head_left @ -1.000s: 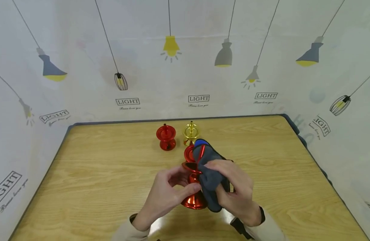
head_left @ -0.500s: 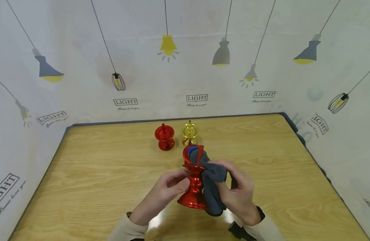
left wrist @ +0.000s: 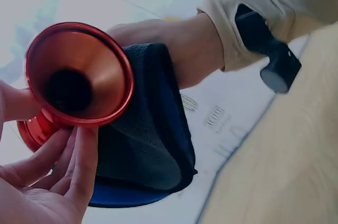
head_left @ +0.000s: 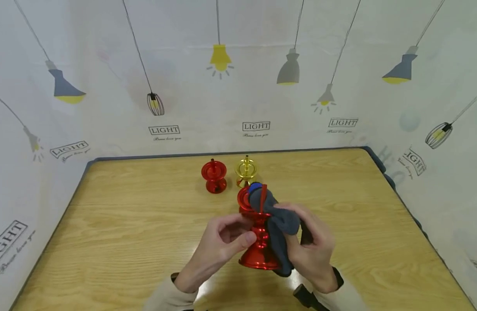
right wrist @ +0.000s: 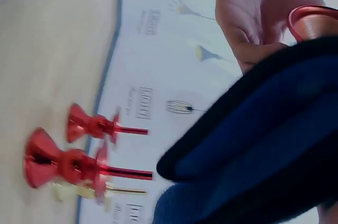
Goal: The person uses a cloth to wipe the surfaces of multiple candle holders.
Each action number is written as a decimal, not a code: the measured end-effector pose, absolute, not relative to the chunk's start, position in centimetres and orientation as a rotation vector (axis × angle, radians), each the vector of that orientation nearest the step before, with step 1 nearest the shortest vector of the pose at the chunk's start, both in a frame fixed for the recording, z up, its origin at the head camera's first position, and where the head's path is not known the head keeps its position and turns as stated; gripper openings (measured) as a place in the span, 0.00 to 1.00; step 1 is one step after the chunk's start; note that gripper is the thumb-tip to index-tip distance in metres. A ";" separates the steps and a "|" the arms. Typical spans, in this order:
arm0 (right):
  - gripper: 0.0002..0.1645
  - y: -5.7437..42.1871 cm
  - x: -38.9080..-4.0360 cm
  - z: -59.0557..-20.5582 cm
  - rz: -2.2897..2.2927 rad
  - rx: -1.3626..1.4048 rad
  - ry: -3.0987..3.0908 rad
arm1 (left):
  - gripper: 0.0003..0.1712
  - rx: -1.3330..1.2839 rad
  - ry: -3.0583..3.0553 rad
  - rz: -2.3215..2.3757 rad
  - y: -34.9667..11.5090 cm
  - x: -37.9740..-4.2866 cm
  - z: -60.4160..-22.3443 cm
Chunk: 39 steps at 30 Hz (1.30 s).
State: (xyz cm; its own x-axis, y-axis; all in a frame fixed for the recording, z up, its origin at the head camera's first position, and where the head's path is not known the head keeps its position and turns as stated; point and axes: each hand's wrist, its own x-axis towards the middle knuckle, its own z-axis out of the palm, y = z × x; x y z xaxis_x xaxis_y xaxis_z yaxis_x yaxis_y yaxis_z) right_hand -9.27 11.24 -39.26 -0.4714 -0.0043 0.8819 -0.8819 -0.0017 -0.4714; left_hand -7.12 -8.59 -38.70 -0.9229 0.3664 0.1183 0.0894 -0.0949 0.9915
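My left hand [head_left: 223, 244] pinches the stem of a shiny red candle holder [head_left: 259, 255], which is nearly upright above the table. Its flared base is hollow, as the left wrist view shows, and a thin red tube rises from its top. In my right hand [head_left: 312, 242] is a bunched dark grey cloth [head_left: 283, 222] with a blue underside and black edging. The cloth lies against the candle holder's right side and behind its tube. In the right wrist view the blue side of the cloth [right wrist: 253, 123] covers most of the holder.
Behind the hands stand a red candle holder [head_left: 214, 172], a gold one [head_left: 246, 169] and a nearer red one [head_left: 243, 199], partly hidden. They rest on a wood-grain table [head_left: 125, 233]. A white lamp-print backdrop [head_left: 207, 108] surrounds its back and sides.
The held candle holder has gone from tilted to more upright, its base shifting slightly right. The cloth and right hand have moved a little right, uncovering more of the stem. The standing holders are unmoved.
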 end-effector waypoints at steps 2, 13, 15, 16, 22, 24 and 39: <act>0.15 11.2 -9.3 -38.9 1.486 0.947 -1.573 | 0.21 0.548 1.977 2.143 -8.6 -6.9 -38.4; 0.14 10.4 -9.4 -38.7 1.328 1.041 -1.543 | 0.24 0.438 1.784 2.216 -8.9 -6.8 -39.3; 0.14 10.3 -9.4 -39.0 1.415 1.045 -1.514 | 0.23 0.451 1.550 2.266 -8.9 -6.9 -39.9; 0.14 10.2 -9.4 -39.2 1.462 1.043 -1.497 | 0.22 0.454 1.422 2.280 -9.0 -6.9 -40.2; 0.14 10.2 -9.4 -40.2 1.636 1.018 -1.500 | 0.16 0.467 0.968 2.262 -9.0 -7.2 -41.3; 0.14 10.4 -9.6 -40.3 1.571 1.020 -1.546 | 0.18 0.471 1.092 2.248 -9.3 -7.4 -41.3; 0.13 10.0 -10.2 -40.1 1.176 1.072 -1.625 | 0.20 0.442 2.085 2.074 -9.6 -7.5 -40.8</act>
